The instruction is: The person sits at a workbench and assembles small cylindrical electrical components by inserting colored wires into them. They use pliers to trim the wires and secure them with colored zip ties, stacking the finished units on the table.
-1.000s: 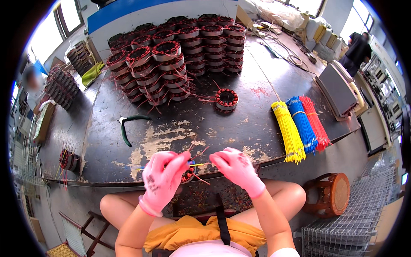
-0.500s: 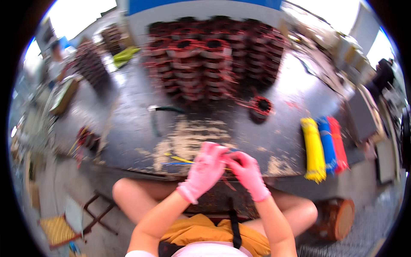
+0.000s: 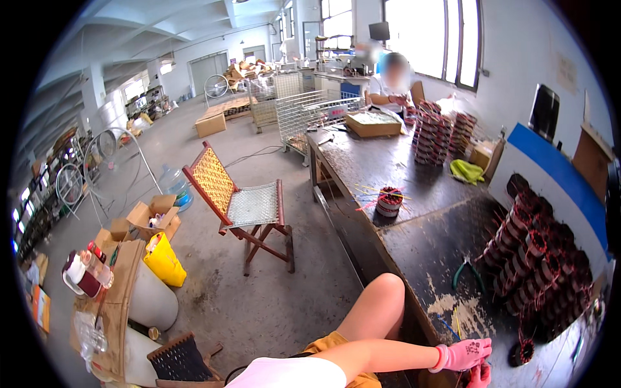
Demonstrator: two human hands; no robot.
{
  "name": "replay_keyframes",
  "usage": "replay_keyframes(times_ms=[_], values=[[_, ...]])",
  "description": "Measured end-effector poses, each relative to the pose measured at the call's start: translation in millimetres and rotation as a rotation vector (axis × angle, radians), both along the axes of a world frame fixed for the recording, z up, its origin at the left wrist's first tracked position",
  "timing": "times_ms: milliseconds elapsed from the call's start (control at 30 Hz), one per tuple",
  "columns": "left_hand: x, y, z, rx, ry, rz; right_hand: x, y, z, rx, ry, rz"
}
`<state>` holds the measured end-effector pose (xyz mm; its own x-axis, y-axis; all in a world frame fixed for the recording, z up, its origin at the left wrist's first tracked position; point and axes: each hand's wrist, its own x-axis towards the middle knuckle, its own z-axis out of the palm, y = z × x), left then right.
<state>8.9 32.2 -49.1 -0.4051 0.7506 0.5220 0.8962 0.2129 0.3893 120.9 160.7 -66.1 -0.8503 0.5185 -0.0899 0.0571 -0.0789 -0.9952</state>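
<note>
My left hand (image 3: 467,355), in a pink glove, is at the table's near edge with its fingers closed and close to my right hand (image 3: 480,375). The right hand, also pink-gloved, shows only in part at the lower edge, its fingers bent together. What they hold between them is hidden. A thin blue strip (image 3: 447,326) and a thin yellow strip (image 3: 457,321) are on the worn tabletop beside the left hand. Past them rest green-handled pliers (image 3: 467,277). A single wound stator core (image 3: 521,352) with red wires sits right of my hands.
Tall stacks of stator cores (image 3: 540,258) stand at the right. On the adjoining table (image 3: 349,158) are another core (image 3: 389,202) with yellow strips, more stacks (image 3: 432,132) and a green cloth (image 3: 467,171). A person (image 3: 391,90) works beyond. A folding chair (image 3: 252,207) stands left.
The view has swung to the left, so my hands now appear at the lower right. They remain close together. The yellow, blue and red bundles have left the picture.
</note>
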Motion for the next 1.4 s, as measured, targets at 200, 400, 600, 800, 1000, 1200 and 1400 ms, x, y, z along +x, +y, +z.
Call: replay_keyframes(times_ms=[200,400,600,800,1000,1200,1400], values=[[-4,6,-4,0.019,0.136,0.043,0,-7,5,-0.049,0.076,-0.023],[3,-1,-6,0.093,0.408,0.078,12,-34,24,0.06,-0.003,-0.119],[-7,3,-17,0.135,0.227,-0.052,11,-12,-4,0.172,0.166,-0.084],[-14,-36,33,0.065,-0.122,-0.236,32,-46,52,0.64,0.075,-0.239],[-17,-32,42,-0.021,-0.322,-0.363,38,-42,68,0.956,0.049,-0.271],[-15,-34,53,-0.074,-0.279,-0.422,42,-36,76,0.896,0.048,-0.158],[-13,-37,62,-0.073,-0.182,-0.403,39,-38,87,0.525,-0.151,-0.057]])
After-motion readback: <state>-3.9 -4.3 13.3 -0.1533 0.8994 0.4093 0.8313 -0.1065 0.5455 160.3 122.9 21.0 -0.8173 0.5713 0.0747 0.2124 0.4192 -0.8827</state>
